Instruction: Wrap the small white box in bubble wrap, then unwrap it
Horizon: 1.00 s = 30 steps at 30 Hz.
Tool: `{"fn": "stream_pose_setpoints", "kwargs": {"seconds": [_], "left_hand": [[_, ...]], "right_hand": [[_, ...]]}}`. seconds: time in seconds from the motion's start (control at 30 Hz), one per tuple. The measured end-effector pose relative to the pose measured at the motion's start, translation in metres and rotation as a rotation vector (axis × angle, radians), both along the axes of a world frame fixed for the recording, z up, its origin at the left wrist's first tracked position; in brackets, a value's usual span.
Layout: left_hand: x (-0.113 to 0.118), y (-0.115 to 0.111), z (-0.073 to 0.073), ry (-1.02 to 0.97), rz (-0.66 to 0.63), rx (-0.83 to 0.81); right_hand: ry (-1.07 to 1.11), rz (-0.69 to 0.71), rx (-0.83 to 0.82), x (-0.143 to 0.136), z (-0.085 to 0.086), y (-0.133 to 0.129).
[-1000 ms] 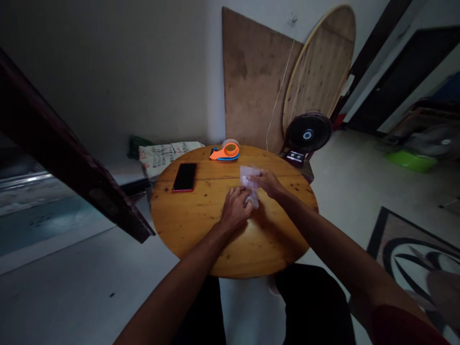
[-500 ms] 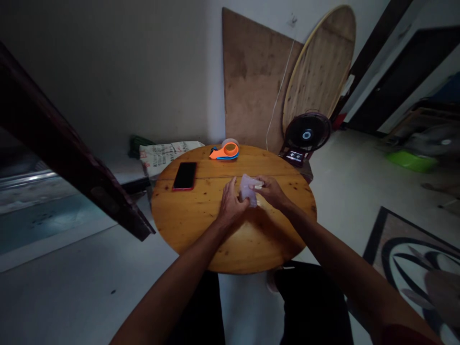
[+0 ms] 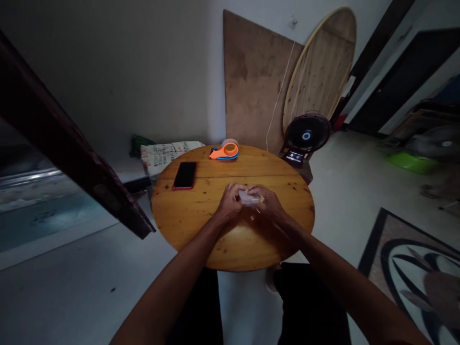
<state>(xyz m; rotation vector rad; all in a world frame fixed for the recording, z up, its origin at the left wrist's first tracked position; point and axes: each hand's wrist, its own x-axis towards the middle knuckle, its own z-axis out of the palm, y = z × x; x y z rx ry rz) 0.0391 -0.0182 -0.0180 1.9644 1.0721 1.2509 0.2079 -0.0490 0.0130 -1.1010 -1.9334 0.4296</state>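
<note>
Between my two hands is a small, pale, translucent packet (image 3: 248,198), held above the round wooden table (image 3: 194,230). My left hand (image 3: 230,201) is closed on its left side, and my right hand (image 3: 266,200) grips its right side. Fingers cover part of it, so I cannot make out exactly what it is. Farther back on the table lies an orange and blue tape dispenser (image 3: 225,151) with a roll of tape. A black phone with a red edge (image 3: 185,175) rests to the left of my hands.
Behind the table, a brown board (image 3: 257,81) and a round wooden tabletop (image 3: 319,72) lean on the wall. A black fan (image 3: 306,136) stands at the back right. A printed sack (image 3: 168,153) sits behind the left edge, near a dark slanted beam (image 3: 89,177).
The packet has turned from upright to a flatter, lower position. My left fingers, which were spread, have closed on it, and my right hand has shifted slightly down along its side.
</note>
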Motion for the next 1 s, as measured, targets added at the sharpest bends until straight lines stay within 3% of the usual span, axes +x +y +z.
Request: {"fn": "stream_pose_setpoints", "kwargs": {"seconds": [0.4, 0.63, 0.83, 1.0], "left_hand": [[-0.007, 0.000, -0.002, 0.057, -0.046, 0.088], [-0.010, -0.005, -0.001, 0.114, -0.101, 0.133], [-0.011, -0.010, -0.005, 0.128, -0.152, 0.130], [-0.010, -0.005, -0.007, 0.092, -0.162, 0.125]], "right_hand": [[-0.114, 0.091, 0.113, 0.015, -0.017, -0.001], [-0.321, 0.036, 0.190, 0.013, -0.023, -0.006], [-0.284, 0.069, 0.250, 0.011, -0.034, -0.006], [-0.296, 0.009, 0.265, 0.007, -0.035, -0.004]]}}
